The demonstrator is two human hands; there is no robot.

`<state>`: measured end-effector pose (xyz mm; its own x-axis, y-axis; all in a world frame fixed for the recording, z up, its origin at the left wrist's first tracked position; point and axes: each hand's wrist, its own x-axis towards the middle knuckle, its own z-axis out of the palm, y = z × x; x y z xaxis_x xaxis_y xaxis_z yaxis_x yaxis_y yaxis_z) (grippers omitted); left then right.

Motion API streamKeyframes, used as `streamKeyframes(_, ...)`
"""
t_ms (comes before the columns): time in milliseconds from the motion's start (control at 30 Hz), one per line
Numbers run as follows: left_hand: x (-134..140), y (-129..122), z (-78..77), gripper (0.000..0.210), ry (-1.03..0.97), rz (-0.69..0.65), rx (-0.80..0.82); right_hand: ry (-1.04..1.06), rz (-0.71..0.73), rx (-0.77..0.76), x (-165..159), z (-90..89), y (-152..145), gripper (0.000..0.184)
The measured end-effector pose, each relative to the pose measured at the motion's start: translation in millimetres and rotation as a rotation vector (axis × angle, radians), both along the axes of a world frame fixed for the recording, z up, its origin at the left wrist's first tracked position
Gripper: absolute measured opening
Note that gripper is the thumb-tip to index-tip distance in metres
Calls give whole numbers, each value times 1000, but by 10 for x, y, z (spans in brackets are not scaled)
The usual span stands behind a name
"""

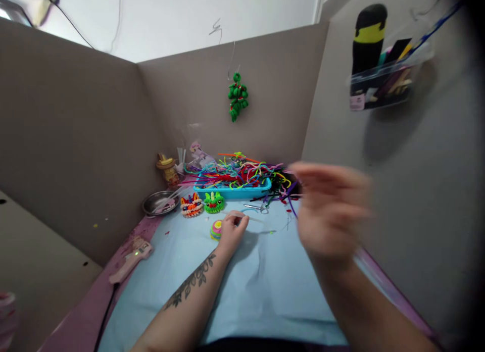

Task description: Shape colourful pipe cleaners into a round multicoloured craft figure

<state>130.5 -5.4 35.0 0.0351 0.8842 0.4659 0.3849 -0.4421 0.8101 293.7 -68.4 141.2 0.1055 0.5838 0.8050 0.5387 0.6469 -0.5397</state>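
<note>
My left hand (pixel 233 230) is low over the blue cloth with its fingers pinched together. A thin pale strip (pixel 258 220) sticks out of the pinch; its kind is too small to make out. Close beside that hand sits a small round piece in pink, green, yellow and blue (pixel 215 230), partly covered by it. My right hand (pixel 333 210) is raised at the right, smeared by motion, so its grip is unclear. A purple pipe cleaner (pixel 291 200) shows just left of it; whether the hand touches it I cannot tell.
Behind my left hand stand an orange animal head (pixel 191 205) and a green one (pixel 214 203), with scissors (pixel 257 208) nearby. A blue tray (pixel 231 192) overflows with pipe cleaners. At the left are a metal bowl (pixel 151 203) and a glue gun (pixel 131 261). Grey partitions (pixel 227 130) enclose the table.
</note>
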Motion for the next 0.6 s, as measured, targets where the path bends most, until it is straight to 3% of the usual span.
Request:
streamKeyframes(67, 0, 4, 0, 19, 7, -3, 14, -47, 125, -87, -86, -188, 195, 23)
streamKeyframes(133, 3, 10, 4, 19, 10, -23, 33, -102, 226, -207, -170, -485, 412, 19)
streamKeyframes(233, 11, 18, 6, 17, 4, -20, 27, -110, 241, -353, -238, -924, 623, 20)
streamKeyframes(300, 13, 22, -4, 19, -1, 7, 6, -116, 292, -398, -244, -1083, 643, 24)
streamKeyframes(600, 17, 41, -93, 23, -18, -30, 2, -176, 281, -417, -204, -1049, 565, 26)
